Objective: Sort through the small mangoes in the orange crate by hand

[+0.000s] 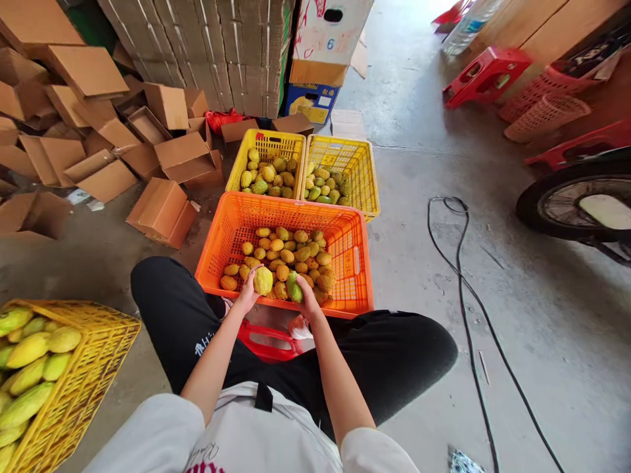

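An orange crate (pixel 355 263) stands on the floor in front of my knees, holding several yellow and orange-brown mangoes. My left hand (pixel 249 289) is closed around a yellow mango (pixel 263 280) above the crate's near edge. My right hand (pixel 306 299) grips a greenish mango (pixel 294 288) just beside it. Both hands are close together over the near side of the crate. I sit on a red stool (pixel 269 341) with my legs spread around it.
Two yellow crates (pixel 300 141) with greenish-yellow mangoes stand side by side behind the orange one. Another yellow crate (pixel 93 361) of larger mangoes sits at my left. Loose cardboard boxes (pixel 162 210) pile up at the left. A black cable (pixel 463 263) and a wheel (pixel 572 203) are on the right.
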A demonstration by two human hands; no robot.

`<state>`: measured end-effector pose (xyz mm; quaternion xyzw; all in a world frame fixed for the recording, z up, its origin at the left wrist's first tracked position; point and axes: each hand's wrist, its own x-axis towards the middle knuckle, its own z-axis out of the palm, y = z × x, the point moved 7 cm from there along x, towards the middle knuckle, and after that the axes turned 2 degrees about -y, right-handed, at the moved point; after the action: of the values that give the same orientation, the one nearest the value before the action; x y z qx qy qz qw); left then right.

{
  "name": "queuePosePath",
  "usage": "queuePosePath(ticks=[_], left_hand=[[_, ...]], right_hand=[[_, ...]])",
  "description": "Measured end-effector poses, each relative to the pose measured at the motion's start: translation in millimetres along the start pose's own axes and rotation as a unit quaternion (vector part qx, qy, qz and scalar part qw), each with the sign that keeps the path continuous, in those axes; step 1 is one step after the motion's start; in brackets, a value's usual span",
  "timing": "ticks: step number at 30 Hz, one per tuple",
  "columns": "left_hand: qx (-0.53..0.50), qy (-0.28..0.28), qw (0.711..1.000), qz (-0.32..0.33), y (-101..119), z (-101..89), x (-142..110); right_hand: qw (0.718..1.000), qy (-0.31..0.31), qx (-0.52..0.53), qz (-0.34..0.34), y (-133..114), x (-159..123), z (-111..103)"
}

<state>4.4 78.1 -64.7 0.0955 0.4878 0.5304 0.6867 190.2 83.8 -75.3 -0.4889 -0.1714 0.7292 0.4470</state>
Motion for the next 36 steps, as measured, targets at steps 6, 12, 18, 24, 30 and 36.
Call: queuePosePath(ticks=[6,12,18,24,30,36], left_hand=[[0.009,0.015,1.000,0.016,1.9,0.8,-7.6],[0.030,0.017,0.999,-0.010,-4.5,-0.5,-8.4],[0.022,0.029,0.999,-0.017,-6.5,-5.6,-5.0],[-0.005,0.006,1.000,-0.010,-3.6,-2.6,-1.7],[-0.034,0.003,0.999,-0.040,-5.9,-1.3,-1.9],[0.015,0.018,0.999,-0.024,-3.8,-0.9,-5.1]], right_hand=[[0.997,-0.002,-0.063,-0.033,-0.4,-3.5,3.5],[0.994,-0.001,-0.101,-0.033,-3.0,-3.6,3.8],[0.999,0.018,-0.039,-0.012,0.7,-0.2,-1.8],[0.999,0.025,0.018,0.039,11.9,6.7,-5.1],[0.999,0.024,-0.026,-0.022,1.6,0.0,-3.2],[0.997,0.069,-0.019,-0.031,-3.1,-6.3,-5.3]])
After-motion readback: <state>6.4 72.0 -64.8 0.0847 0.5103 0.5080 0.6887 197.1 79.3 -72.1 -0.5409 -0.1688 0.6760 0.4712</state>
